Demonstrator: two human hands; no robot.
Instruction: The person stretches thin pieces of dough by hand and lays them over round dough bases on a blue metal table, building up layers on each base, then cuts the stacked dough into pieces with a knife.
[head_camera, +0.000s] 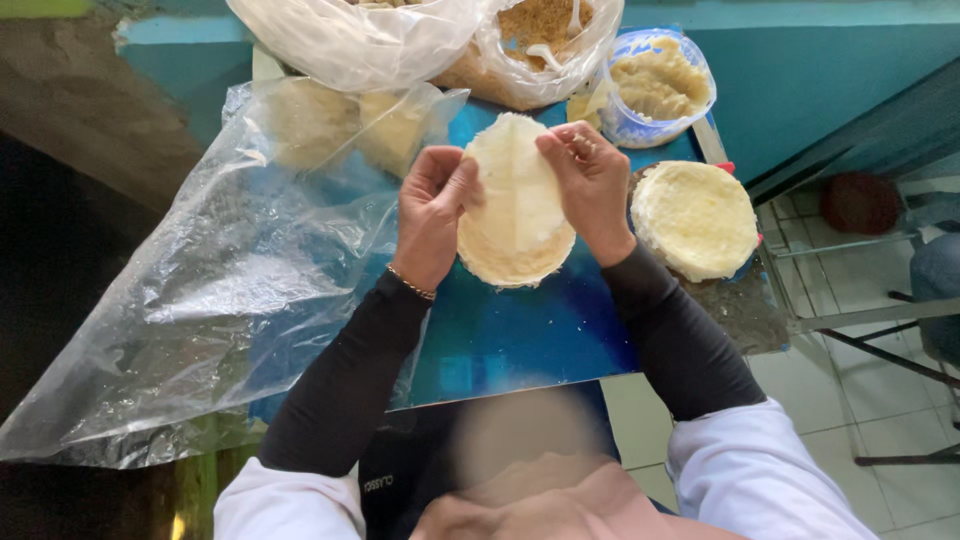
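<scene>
- Both hands lift a thin, pale round wrapper (515, 205) above a blue tabletop (530, 340), the left hand (432, 210) and right hand (592, 185) each pinching an opposite edge, fingers clamped on the sheet so it hangs flat, seemingly to peel it free.
- Just right of the right-hand fingers sits a stack of matching discs (695, 218), soft and floury.
- Beyond the fingertips: a tub of mashed filling (660, 85); left of them, a crinkled clear plastic bag (230, 290).
</scene>
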